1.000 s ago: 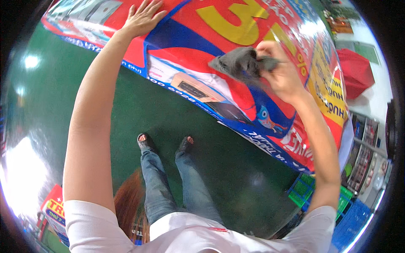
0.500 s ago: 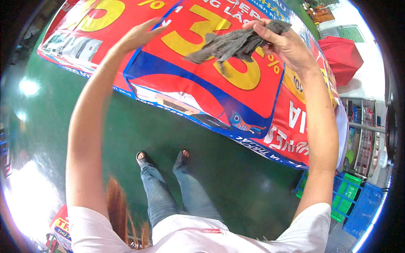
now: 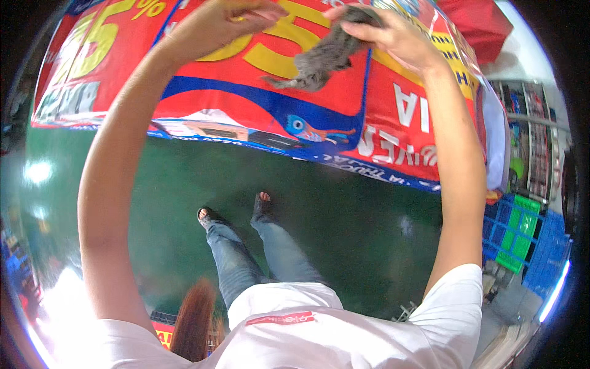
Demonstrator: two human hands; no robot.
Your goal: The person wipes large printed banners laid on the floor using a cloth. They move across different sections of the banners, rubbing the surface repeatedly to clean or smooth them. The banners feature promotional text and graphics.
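Note:
A crumpled dark grey cloth hangs from my right hand, its loose end trailing down to the left. Thumb and fingers pinch it near its upper end. Beneath it spreads a large red, blue and yellow printed banner that drapes over something broad; what lies under is hidden. My left hand is raised over the banner to the left of the cloth, apart from it. Its fingers stretch out toward the right, slightly blurred, with nothing seen in them.
The banner's lower edge hangs over a glossy green floor, where my feet stand. At the right are blue and green plastic crates and a rack of small goods. A red covered object stands at the upper right.
Both hands have moved up in the picture, and the cloth with them; its end now droops more. My left hand has come nearer the cloth. The view has shifted and turned over the banner.

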